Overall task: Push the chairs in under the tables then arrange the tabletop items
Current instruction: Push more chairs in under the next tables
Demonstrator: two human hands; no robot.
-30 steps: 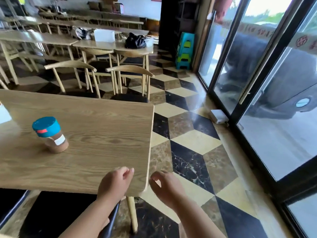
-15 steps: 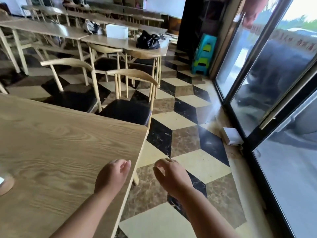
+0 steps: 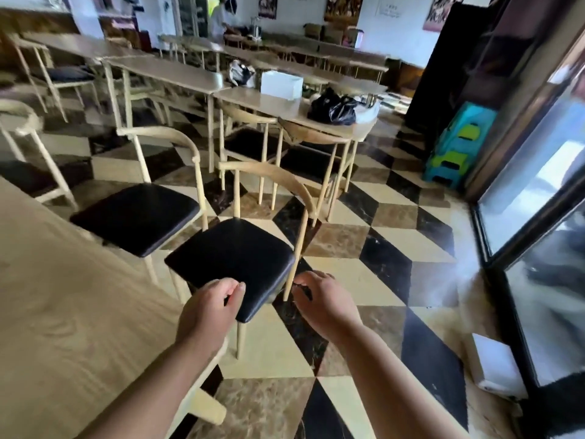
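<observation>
A light wooden table (image 3: 63, 296) fills the lower left. Two wooden chairs with black seat pads stand pulled out past its far edge: the nearer chair (image 3: 234, 255) right in front of me and a second chair (image 3: 136, 217) to its left. My left hand (image 3: 209, 308) hovers over the table corner and the near seat's front edge, fingers loosely curled, holding nothing. My right hand (image 3: 323, 299) hangs over the floor just right of that seat, fingers curled and apart, also holding nothing. No tabletop items show on the near table.
A further table (image 3: 272, 103) carries a white box (image 3: 281, 85) and black bags (image 3: 335, 107), with two chairs tucked under it. Glass doors (image 3: 538, 191) run along the right. Stacked plastic stools (image 3: 456, 147) and a white box (image 3: 493, 365) sit on the floor. A person stands at the back.
The view has swung forward and right along the table; the blue-lidded jar has left the frame. The two pulled-out chairs are much closer, and both hands now reach toward the near seat.
</observation>
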